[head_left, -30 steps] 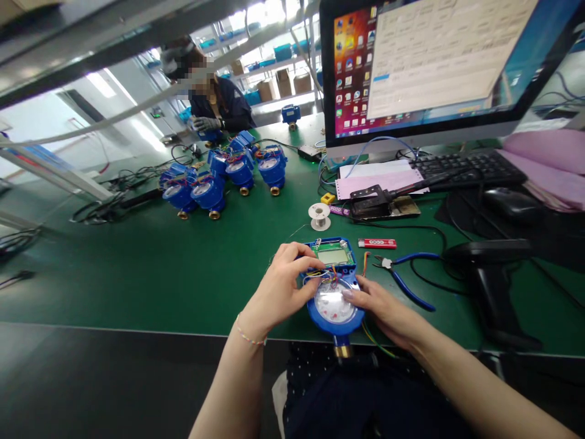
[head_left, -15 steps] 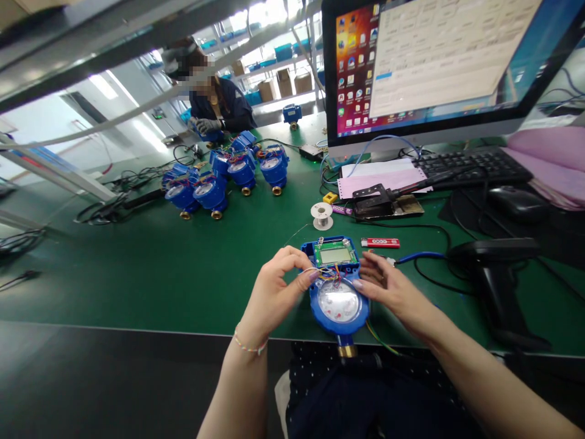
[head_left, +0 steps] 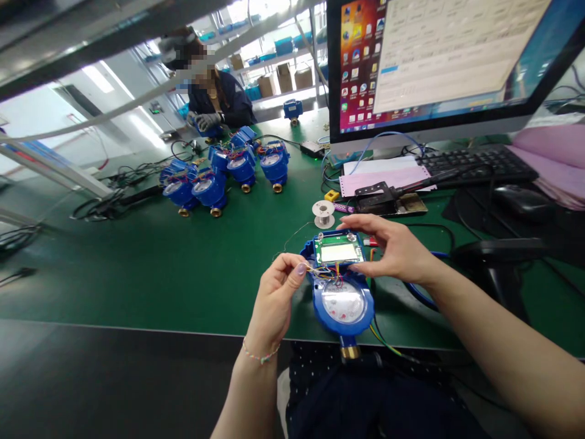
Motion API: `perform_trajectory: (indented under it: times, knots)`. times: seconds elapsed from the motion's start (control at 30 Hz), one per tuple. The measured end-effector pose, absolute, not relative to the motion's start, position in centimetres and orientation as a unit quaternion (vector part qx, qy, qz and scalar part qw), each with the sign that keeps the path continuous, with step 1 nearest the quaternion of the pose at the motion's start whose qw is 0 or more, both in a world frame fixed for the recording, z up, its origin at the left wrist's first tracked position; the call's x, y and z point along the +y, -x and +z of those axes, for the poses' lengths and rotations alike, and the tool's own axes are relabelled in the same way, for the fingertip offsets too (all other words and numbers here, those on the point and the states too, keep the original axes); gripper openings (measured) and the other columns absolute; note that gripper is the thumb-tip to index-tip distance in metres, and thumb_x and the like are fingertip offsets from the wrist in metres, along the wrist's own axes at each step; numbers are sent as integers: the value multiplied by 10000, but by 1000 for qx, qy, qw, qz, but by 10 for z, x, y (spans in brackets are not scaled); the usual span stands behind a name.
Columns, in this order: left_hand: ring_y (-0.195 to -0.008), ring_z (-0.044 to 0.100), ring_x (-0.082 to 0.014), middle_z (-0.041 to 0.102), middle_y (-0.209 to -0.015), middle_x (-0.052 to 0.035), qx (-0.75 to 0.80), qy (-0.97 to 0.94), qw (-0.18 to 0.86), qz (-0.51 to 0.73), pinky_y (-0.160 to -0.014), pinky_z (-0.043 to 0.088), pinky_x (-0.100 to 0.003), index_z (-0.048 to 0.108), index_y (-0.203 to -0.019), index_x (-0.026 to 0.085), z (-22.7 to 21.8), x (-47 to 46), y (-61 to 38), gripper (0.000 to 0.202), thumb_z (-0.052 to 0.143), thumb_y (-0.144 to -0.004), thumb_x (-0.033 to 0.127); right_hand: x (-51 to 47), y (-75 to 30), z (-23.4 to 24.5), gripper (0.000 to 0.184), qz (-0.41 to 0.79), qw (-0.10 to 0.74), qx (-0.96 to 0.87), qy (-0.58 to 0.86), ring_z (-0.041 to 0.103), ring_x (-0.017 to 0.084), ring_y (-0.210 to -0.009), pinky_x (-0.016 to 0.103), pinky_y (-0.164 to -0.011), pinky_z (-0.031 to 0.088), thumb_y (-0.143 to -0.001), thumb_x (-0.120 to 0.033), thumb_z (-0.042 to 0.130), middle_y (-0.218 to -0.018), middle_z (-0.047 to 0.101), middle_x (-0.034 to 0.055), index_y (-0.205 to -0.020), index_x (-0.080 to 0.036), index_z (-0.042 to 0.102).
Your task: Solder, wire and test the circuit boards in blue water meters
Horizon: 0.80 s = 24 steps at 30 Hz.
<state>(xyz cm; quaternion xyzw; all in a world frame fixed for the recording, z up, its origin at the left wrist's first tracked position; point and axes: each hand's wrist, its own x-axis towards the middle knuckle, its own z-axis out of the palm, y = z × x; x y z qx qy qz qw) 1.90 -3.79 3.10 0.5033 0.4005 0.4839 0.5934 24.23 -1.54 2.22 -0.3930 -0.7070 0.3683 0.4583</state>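
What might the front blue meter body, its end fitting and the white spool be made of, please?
Blue meter body: plastic or painted metal; smooth, evenly coloured, glossy. End fitting: probably brass, from its shiny golden colour. White spool: likely plastic, smooth and evenly white.

A thin, pale multicoloured bracelet (head_left: 260,356) circles the left wrist of the slim, bare left forearm (head_left: 249,396); the right forearm (head_left: 493,341) is bare too. The left thumbnail (head_left: 300,268) looks glossy greyish-mauve. Plain dark navy cloth (head_left: 388,402) covers the lap, beside dark fabric with small white dots (head_left: 302,379)
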Motion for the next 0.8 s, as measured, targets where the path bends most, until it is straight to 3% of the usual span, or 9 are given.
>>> perform_trajectory:
  times: [0.23, 0.47, 0.7, 0.8]
  knots:
    - [-876, 517, -118, 572, -897, -1, 419, -491, 574, 504, -831, 402, -225, 548, -817, 197, 26, -43, -20, 110, 617, -824, 282, -9, -245, 35, 682, 383, 526, -664, 368, 567, 197, -1091, 353, -976, 462, -583, -223, 799, -1159, 596, 56, -1199, -226, 506]
    - [-872, 532, -135, 561, -898, -7, 453, -541, 480, 521, -814, 420, -249, 516, -883, 209, 18, -44, -21, 168, 644, -779, 242, 1, -244, 46, 554, 303, 521, -728, 325, 529, 203, -1138, 384, -1047, 392, -625, -213, 769, -1169, 580, 53, -1131, -215, 543]
    - [-952, 474, -212, 523, -978, -36, 545, -616, 355, 443, -860, 351, -332, 516, -1016, 217, 18, -42, -36, 433, 736, -680, 377, 16, -234, 49, 509, 329, 500, -747, 290, 520, 206, -1155, 377, -1045, 386, -624, -253, 760, -1175, 592, 56, -1086, -202, 554]
    - [-949, 449, -215, 503, -944, -34, 554, -631, 319, 439, -856, 329, -332, 604, -874, 219, 16, -36, -40, 240, 649, -760, 425, 18, -231, 47, 495, 343, 503, -740, 286, 534, 198, -1136, 364, -1028, 402, -629, -243, 759, -1165, 592, 64, -1075, -188, 550]
